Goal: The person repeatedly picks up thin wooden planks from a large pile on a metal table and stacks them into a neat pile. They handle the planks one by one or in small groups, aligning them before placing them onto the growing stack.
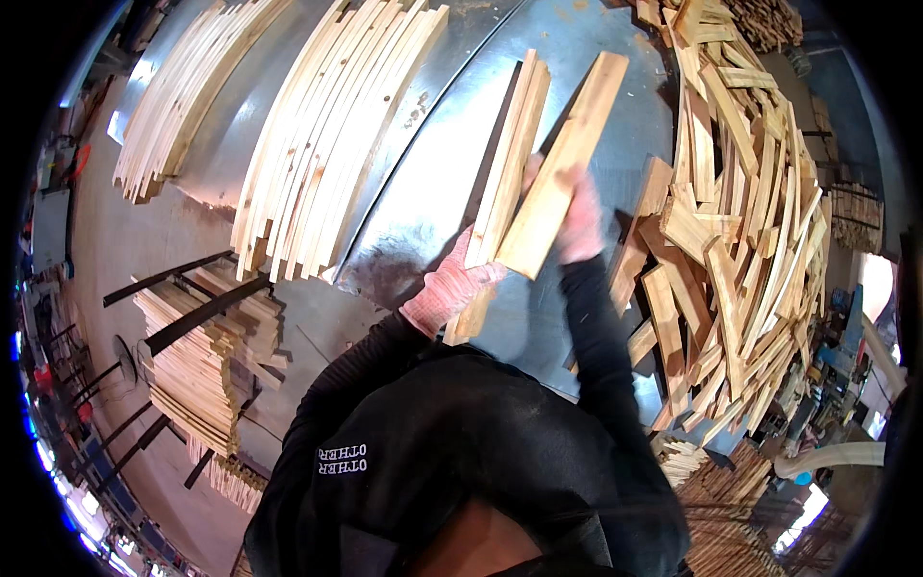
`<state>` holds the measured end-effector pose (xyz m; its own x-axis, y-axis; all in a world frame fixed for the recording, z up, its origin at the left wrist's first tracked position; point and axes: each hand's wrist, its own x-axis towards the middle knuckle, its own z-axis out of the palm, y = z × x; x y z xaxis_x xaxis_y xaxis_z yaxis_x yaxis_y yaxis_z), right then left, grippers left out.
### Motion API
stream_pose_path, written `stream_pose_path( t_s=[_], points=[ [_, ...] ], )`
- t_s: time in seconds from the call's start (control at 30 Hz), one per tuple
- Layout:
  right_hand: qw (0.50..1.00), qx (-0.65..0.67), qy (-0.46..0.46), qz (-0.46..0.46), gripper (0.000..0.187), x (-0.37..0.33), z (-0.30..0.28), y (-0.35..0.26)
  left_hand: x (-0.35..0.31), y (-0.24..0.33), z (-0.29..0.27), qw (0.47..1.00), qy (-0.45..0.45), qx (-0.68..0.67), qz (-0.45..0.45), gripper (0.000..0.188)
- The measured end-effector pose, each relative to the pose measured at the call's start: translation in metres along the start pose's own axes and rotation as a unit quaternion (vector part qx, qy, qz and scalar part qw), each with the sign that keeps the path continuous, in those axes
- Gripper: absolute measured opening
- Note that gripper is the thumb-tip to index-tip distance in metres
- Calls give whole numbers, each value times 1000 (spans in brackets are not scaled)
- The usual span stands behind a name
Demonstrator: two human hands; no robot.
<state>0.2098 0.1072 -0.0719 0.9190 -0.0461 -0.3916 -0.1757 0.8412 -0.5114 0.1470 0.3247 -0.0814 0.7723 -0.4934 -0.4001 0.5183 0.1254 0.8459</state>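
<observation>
My left hand (450,291), in a pinkish work glove, is closed round the near end of a few narrow wood strips (511,159) standing side by side on edge. A wider wooden board (565,163) with a dark knot slants just to their right. My right hand (581,219), gloved too and slightly blurred, grips that board along its right side. The board's near end almost meets the fingers of my left hand. Both pieces are above the shiny metal table (409,192). Some of my right fingers are hidden behind the board.
Two rows of pale wood strips (332,135) lie lined up on the table's left part. A big jumbled heap of wood pieces (740,231) fills the right side. At lower left, stacked strips (197,365) rest by dark metal bars (207,313).
</observation>
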Motion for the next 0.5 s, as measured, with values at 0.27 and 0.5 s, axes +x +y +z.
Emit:
stream_pose_path(
  t_s=[0.27,0.5],
  points=[
    [948,-274,153,54,74,-36,-59,38,-3,-35,8,993,51,92,-57,82],
    [990,-82,63,98,75,-60,-44,60,6,-16,-29,673,-57,723,148,39]
  ],
)
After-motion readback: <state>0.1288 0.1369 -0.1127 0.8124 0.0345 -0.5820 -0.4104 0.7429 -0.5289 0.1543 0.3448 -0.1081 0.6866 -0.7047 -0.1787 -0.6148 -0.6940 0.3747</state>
